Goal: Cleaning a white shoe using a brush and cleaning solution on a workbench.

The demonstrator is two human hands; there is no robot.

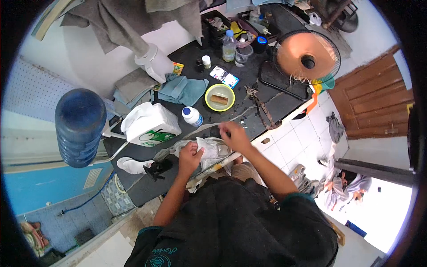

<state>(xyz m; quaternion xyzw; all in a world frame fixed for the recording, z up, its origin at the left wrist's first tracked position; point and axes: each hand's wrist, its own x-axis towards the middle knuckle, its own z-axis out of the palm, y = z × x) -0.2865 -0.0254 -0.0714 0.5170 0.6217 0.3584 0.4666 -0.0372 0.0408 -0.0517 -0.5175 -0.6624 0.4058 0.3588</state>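
Note:
A whitish shoe [224, 149] lies on its side or flat at the dark table's near edge, partly covered by a white tissue or cloth [207, 151]. My left hand [190, 155] pinches the tissue's left part over the shoe. Raised above the shoe's right end, my right hand [234, 136] has its fingers curled; whether something small is between them cannot be told. Beyond the hands stand a white bottle with a blue cap [192, 116] and a yellow-green bowl [220, 106] holding a wooden-backed brush or block [219, 99]. A white insole-shaped piece [130, 165] lies to the left.
A tissue pack [153, 125] and folded blue-grey cloths [182, 90] stand at the back left. A smartphone [224, 76], a plastic bottle [229, 46], a plastic cup [243, 55] and an orange fan [307, 56] are farther back. A large blue water jug [80, 128] is at the far left.

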